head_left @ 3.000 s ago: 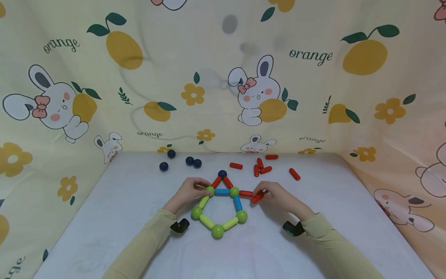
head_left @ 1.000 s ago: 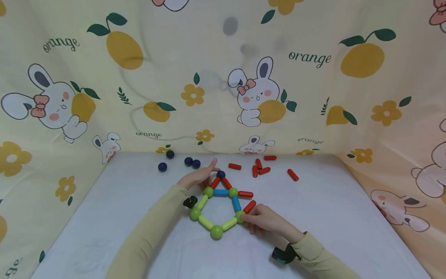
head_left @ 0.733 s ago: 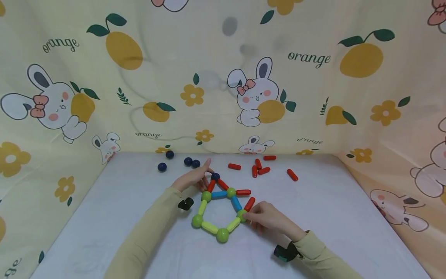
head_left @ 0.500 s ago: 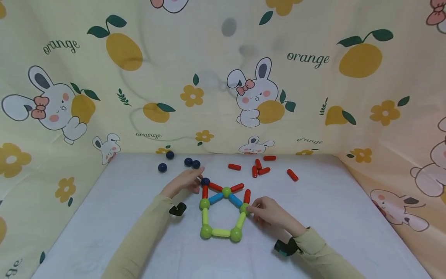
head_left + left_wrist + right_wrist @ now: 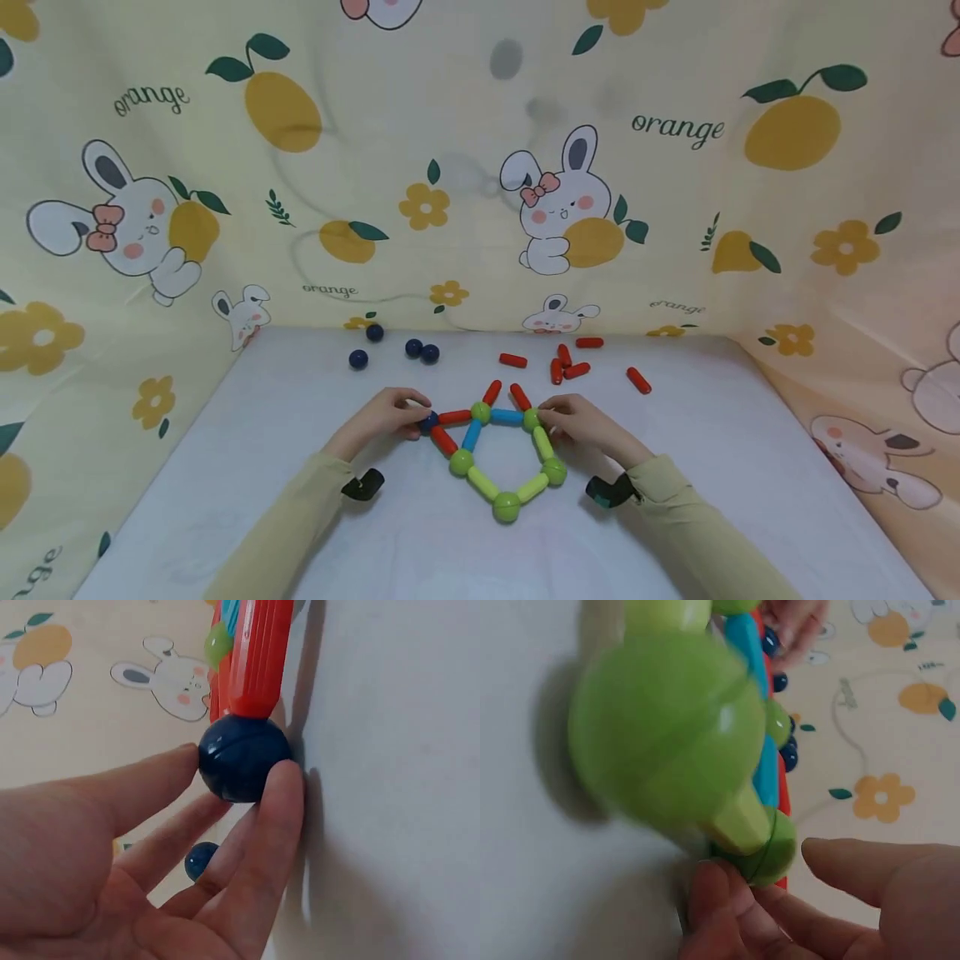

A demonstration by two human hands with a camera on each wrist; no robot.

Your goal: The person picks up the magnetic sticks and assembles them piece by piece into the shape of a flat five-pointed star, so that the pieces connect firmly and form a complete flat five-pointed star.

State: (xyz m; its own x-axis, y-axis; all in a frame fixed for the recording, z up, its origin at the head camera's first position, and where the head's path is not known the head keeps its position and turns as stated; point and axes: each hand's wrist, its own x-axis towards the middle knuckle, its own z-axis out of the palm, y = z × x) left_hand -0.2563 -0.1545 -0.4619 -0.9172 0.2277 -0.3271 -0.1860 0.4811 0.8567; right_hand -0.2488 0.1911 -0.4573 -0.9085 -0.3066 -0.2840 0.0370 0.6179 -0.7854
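Observation:
A ring of green balls [image 5: 506, 507], joined by yellow-green rods [image 5: 482, 482] and blue rods [image 5: 507, 417], lies on the table. At its left, two red rods [image 5: 454, 417] meet at a dark blue ball [image 5: 428, 422]. My left hand [image 5: 385, 417] pinches this ball [image 5: 244, 757] between thumb and fingertips. At the upper right, my right hand [image 5: 588, 425] has its fingers curled round a green ball [image 5: 532, 418]; in the right wrist view the thumb is close beside that ball [image 5: 769, 851]. Two more red rods [image 5: 492, 392] point away from the ring's far side, leaning toward each other.
Several loose dark blue balls [image 5: 358, 359] lie at the back left of the white table [image 5: 300, 400]. Several loose red rods [image 5: 577, 371] are scattered at the back right. A patterned curtain [image 5: 465, 125] stands behind and along the sides.
The ring has turned counterclockwise, the dark blue ball swinging from the far side to the left with my left hand. The red rod my right hand held earlier now sticks out from a green ball.

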